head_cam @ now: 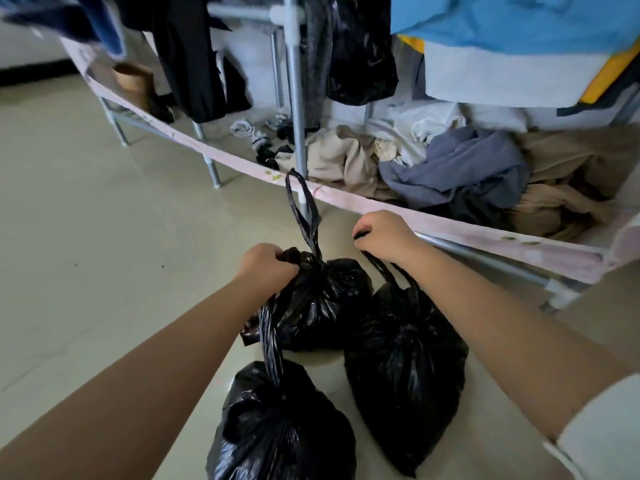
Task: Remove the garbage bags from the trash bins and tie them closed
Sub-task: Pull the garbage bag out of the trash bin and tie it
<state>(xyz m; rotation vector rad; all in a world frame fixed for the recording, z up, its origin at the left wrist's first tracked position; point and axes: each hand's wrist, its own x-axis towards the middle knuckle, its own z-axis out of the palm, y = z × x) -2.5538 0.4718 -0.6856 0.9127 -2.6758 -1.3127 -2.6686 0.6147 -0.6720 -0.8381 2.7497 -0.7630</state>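
Three black garbage bags hang below my hands over the pale floor. My left hand (266, 263) grips the gathered necks of two of them: the middle bag (318, 306), whose tied handle loop sticks up, and the near bag (280, 427), which hangs lower on a stretched handle. My right hand (381, 233) holds the handles of the third bag (405, 368), the largest, on the right. All three look tied or bunched shut at the top. No trash bin is in view.
A clothes rack on metal tube legs (298, 98) stands straight ahead, its pink-edged lower shelf (433, 220) heaped with crumpled clothes (457, 168). Dark garments and another black bag (360, 53) hang from it. Tiled floor (86, 237) stretches to the left.
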